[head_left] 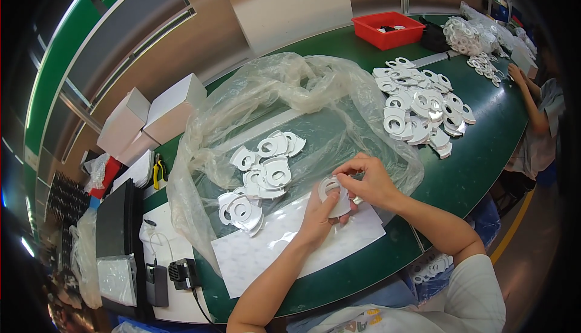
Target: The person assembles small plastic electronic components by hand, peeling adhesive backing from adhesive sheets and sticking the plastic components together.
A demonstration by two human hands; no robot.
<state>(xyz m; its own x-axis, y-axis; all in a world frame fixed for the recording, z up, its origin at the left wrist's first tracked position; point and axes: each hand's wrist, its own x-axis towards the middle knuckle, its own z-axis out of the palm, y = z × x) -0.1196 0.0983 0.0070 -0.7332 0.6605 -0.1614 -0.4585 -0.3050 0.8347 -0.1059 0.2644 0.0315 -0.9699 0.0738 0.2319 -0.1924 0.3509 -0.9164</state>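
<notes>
My white sleeve (475, 290) lies closest; beyond it, above a white sheet (242, 266), my left hand (316, 217) grips a white holed piece (339, 203), my right hand (370, 180) pinching its upper edge. Uneven pressure could bend it; a loose grip, drop it.

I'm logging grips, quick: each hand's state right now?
Left hand: closed, holding a white part with a hole.
Right hand: fingertips at that part's edge; grip cannot be told.
</notes>
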